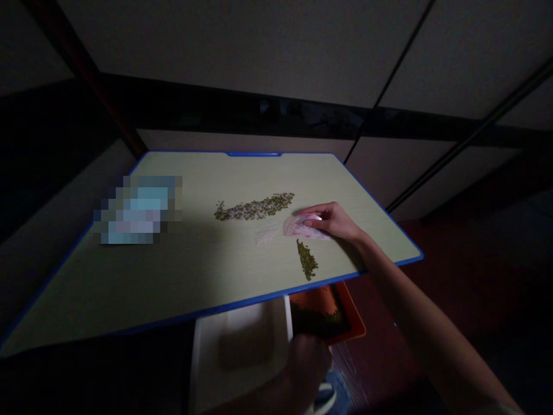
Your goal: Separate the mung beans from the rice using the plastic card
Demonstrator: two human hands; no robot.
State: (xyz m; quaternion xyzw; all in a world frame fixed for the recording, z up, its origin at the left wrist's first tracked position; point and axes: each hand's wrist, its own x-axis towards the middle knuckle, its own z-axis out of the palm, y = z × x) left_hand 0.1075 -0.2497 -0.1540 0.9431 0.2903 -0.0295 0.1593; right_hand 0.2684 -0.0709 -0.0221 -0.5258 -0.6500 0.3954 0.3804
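My right hand (330, 221) grips a thin half-round piece (305, 226), pale pink and white, between thumb and fingers, its edge on the board. Just below it on the yellowish board (185, 276) lies a narrow pile of small green beans (307, 260). A longer band of green beans mixed with white grains (257, 207) stretches to the left of the hand. A small patch of white grains (265, 235) lies between them. My left hand (309, 363) is in shadow below the board's front edge, near a white bin; its fingers cannot be made out.
Below the board's front edge stand a white bin (244, 340) and an orange tray (352, 311) with dark green beans in it. A blurred, pixelated item (142, 210) lies at the board's left. Pale cabinet panels (242, 46) rise behind.
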